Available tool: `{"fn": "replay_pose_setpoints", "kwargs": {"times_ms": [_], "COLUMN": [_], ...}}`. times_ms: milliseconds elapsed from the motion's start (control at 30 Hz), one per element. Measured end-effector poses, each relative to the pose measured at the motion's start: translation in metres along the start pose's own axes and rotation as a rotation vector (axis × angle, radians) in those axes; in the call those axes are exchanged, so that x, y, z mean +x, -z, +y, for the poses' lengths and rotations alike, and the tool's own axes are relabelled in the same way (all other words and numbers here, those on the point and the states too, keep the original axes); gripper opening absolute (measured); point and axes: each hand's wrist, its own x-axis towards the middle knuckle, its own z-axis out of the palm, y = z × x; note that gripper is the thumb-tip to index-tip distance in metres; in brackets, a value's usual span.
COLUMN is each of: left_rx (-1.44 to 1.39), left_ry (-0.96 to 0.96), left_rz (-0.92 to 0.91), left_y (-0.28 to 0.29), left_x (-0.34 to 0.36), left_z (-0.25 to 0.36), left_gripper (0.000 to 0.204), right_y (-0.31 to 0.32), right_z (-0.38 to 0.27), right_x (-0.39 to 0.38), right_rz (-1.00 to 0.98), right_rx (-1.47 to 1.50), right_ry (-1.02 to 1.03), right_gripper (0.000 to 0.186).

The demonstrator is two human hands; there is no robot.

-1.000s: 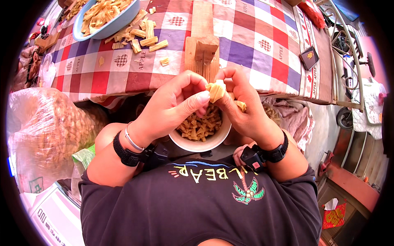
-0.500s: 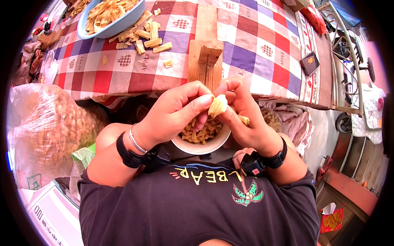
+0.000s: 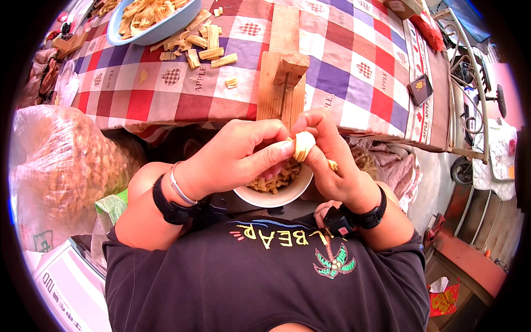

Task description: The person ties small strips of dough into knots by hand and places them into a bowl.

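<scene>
Between my two hands is a pale yellow, ribbed piece (image 3: 303, 146), folded or bundled, its exact kind unclear. The thumb and fingers of my left hand (image 3: 251, 149) pinch it from the left. My right hand (image 3: 332, 160) grips it from the right, and a yellow end (image 3: 332, 165) pokes out below its fingers. Under the hands a white bowl (image 3: 271, 202) holds many small tan pieces (image 3: 276, 182), partly hidden by my fingers. Just beyond stands a wooden stand (image 3: 271, 88) with an upright block (image 3: 291, 63) and a thin dark strip below it.
On the checked tablecloth (image 3: 221, 102) lie several loose yellow ribbed pieces (image 3: 212, 53) beside a blue basin (image 3: 161, 34) full of them. A dark flat box (image 3: 420, 89) rests at the right. A bulging clear plastic bag (image 3: 69, 157) stands left of me, and a metal frame (image 3: 481, 97) at the right.
Both hands have shifted slightly right and down with the yellow piece, which has turned a little between the fingers. The whole view has also shifted slightly.
</scene>
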Motion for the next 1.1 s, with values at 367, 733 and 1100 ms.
{"fn": "replay_pose_setpoints", "kwargs": {"times_ms": [367, 733, 1100], "left_rx": [0.049, -0.126, 0.250], "left_ry": [-0.235, -0.016, -0.055], "left_rz": [0.233, 0.153, 0.369], "left_y": [0.000, 0.008, 0.032], "left_x": [-0.011, 0.013, 0.036], "left_z": [0.005, -0.005, -0.035], "left_gripper": [0.020, 0.015, 0.010], "right_y": [0.041, 0.025, 0.039], "right_z": [-0.017, 0.000, 0.042], "right_x": [0.006, 0.013, 0.035], "right_rz": [0.151, 0.139, 0.259], "right_rx": [0.275, -0.021, -0.151], "right_ry": [-0.097, -0.171, -0.165], "right_gripper": [0.021, 0.017, 0.017]}}
